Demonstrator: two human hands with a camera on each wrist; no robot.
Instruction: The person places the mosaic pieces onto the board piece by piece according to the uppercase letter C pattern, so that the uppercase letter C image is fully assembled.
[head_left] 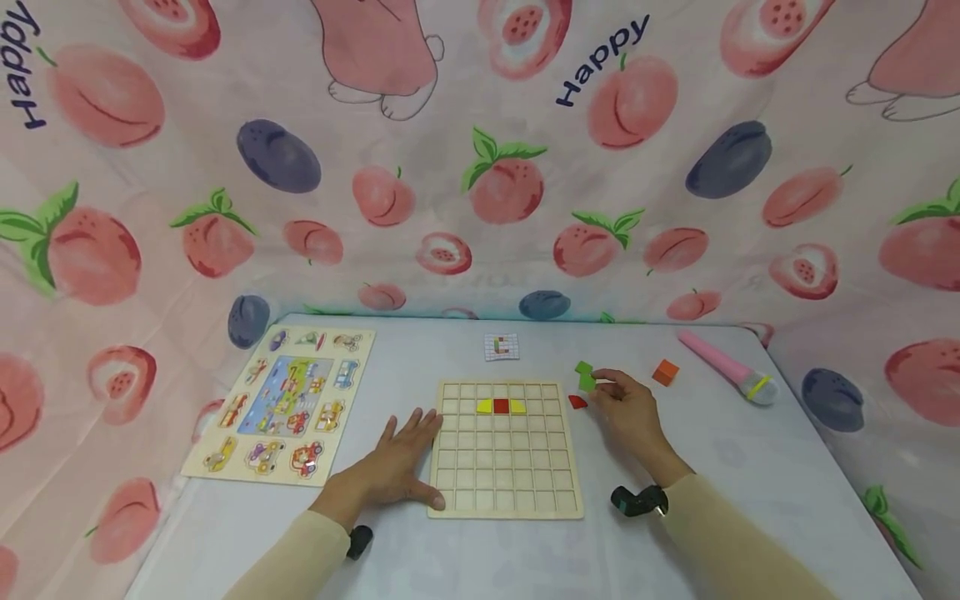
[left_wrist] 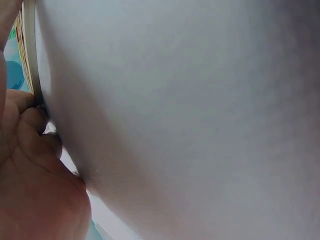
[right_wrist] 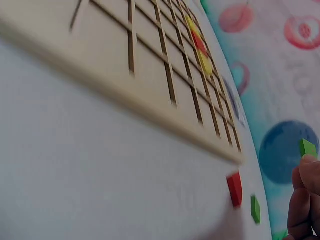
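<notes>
A wooden grid board [head_left: 506,512] lies on the table. Near its top row sit a red square [head_left: 501,406] and two yellow pieces [head_left: 484,406], one on each side of it. My left hand [head_left: 390,467] rests with spread fingers along the board's left edge, thumb at the lower corner. To the right of the board, my right hand [head_left: 626,412] pinches a small green block [right_wrist: 307,148] between thumb and fingertips. Another green block [right_wrist: 255,209] lies on the table nearby, with a red piece [right_wrist: 234,189] close to the board's upper right corner.
An orange block [head_left: 665,372] and a pink toy microphone [head_left: 723,364] lie at the right. Behind the board is a small card [head_left: 501,347] with a coloured pattern on a grid. A picture puzzle board [head_left: 202,464] lies at the left. A fruit-print cloth [head_left: 420,275] hangs behind the table.
</notes>
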